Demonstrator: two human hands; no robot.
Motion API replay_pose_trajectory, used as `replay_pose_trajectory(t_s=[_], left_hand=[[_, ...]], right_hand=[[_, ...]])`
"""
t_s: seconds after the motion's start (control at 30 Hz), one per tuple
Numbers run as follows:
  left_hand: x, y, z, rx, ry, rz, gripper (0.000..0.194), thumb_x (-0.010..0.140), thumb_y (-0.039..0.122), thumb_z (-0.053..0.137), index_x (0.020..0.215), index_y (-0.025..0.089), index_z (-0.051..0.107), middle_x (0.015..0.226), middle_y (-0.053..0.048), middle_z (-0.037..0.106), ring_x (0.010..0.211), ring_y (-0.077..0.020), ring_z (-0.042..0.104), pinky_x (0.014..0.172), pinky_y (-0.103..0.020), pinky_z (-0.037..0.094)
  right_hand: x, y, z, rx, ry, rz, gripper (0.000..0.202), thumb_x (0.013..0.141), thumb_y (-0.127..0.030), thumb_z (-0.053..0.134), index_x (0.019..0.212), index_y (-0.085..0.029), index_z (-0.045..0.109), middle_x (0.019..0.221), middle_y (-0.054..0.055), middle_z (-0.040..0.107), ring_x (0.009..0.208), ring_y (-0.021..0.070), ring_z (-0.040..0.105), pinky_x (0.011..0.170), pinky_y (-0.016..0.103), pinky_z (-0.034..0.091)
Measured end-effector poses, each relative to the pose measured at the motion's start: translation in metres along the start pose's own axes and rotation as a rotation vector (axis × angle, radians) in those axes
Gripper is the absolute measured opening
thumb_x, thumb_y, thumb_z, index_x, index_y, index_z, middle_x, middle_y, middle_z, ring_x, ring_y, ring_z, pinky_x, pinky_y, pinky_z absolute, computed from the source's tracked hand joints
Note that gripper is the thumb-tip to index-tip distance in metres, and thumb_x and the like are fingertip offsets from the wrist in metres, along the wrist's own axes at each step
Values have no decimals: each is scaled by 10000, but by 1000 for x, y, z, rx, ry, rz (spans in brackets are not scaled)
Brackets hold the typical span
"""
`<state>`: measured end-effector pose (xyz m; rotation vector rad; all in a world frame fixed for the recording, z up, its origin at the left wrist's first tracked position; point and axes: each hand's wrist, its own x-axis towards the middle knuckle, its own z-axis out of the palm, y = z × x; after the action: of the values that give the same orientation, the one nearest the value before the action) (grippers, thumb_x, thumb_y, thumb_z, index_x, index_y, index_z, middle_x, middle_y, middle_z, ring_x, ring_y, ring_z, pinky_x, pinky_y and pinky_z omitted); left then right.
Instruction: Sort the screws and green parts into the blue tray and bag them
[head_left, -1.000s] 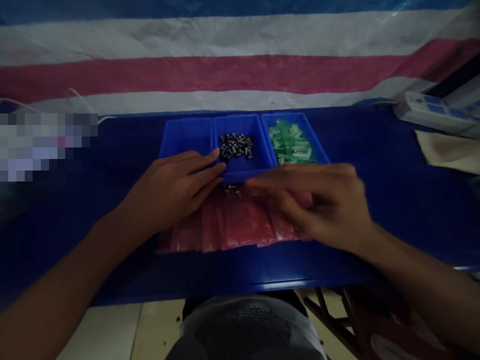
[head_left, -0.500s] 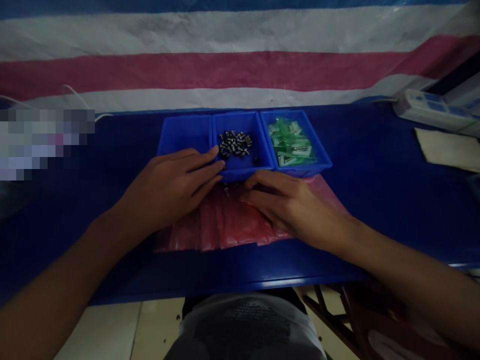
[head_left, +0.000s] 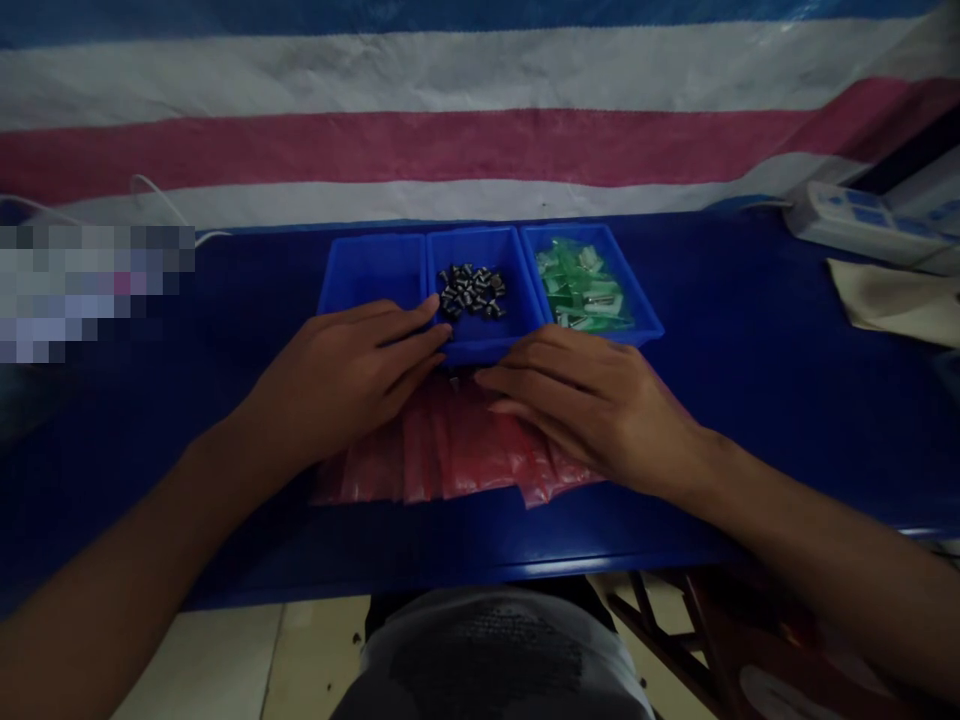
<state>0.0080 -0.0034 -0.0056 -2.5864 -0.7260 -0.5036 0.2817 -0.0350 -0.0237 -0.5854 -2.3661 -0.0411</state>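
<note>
My left hand (head_left: 360,360) is open, its fingers stretched toward the front left corner of the middle blue bin (head_left: 487,350). A pile of short dark screws (head_left: 472,290) lies in that bin. Below my left fingertips, a small screw (head_left: 454,382) sits at the top of the red plastic bags (head_left: 480,450), which lie overlapping in a row. Over the right part of these bags is my right hand (head_left: 592,400), fingers extended and slightly curved, thumb apart below them. I see nothing held in it, though its palm side is hidden.
The left blue bin (head_left: 375,265) shows no contents. Green-and-clear small packets (head_left: 585,285) fill the right bin. A white power strip (head_left: 862,220) and a beige sheet (head_left: 892,300) lie at the right. The blue table's front edge (head_left: 450,590) is close to my body.
My right hand has straightened its bent fingers and covers more of the bags' upper edge. One red bag's lower end has shifted toward me. The left hand stays almost still.
</note>
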Motion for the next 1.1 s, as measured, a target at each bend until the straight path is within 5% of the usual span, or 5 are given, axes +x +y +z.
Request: replay_pose_trajectory(t_s=[0.27, 0.43, 0.53, 0.73, 1.1], left_hand=[[1, -2, 0, 25, 35, 25, 290, 1160, 242, 505, 1225, 181, 781, 1321, -93, 811, 1023, -237, 826, 903, -375, 704], [-1, -1, 1, -6, -2, -7, 300, 1154, 261, 516, 1259, 219, 794, 1364, -91, 793, 1063, -261, 827, 924, -412, 711], [0, 0, 0, -35, -35, -50, 313, 1161, 270, 503, 1284, 233, 788, 1392, -86, 780, 1095, -269, 825, 957, -431, 707], [5, 0, -5, -123, 96, -46, 235, 1150, 244, 576, 1173, 160, 795, 1259, -98, 829, 1047, -234, 843, 968, -383, 713], [4, 1, -3, -96, 47, -55, 298, 1169, 261, 516, 1213, 199, 804, 1307, -80, 812, 1079, -245, 840, 999, -416, 718]], right_hand=[[7, -12, -11, 558, -52, 543, 139, 1009, -297, 813, 946, -180, 856, 657, -20, 772, 532, 118, 694, 509, 212, 547], [10, -12, -16, 780, 303, 850, 308, 1016, -301, 784, 1312, -219, 808, 1068, 51, 883, 828, 208, 848, 618, 299, 698], [7, -10, -17, 578, 303, 661, 265, 1057, -219, 706, 1299, -259, 804, 1112, 34, 878, 1009, 226, 848, 774, 360, 730], [2, -7, -1, -120, -252, 0, 293, 1089, -70, 544, 1270, -96, 773, 1253, 151, 821, 1065, 269, 782, 877, 414, 675], [7, -11, 4, -250, -317, -55, 266, 1068, -23, 536, 956, -109, 762, 1013, 148, 772, 888, 262, 720, 777, 407, 630]])
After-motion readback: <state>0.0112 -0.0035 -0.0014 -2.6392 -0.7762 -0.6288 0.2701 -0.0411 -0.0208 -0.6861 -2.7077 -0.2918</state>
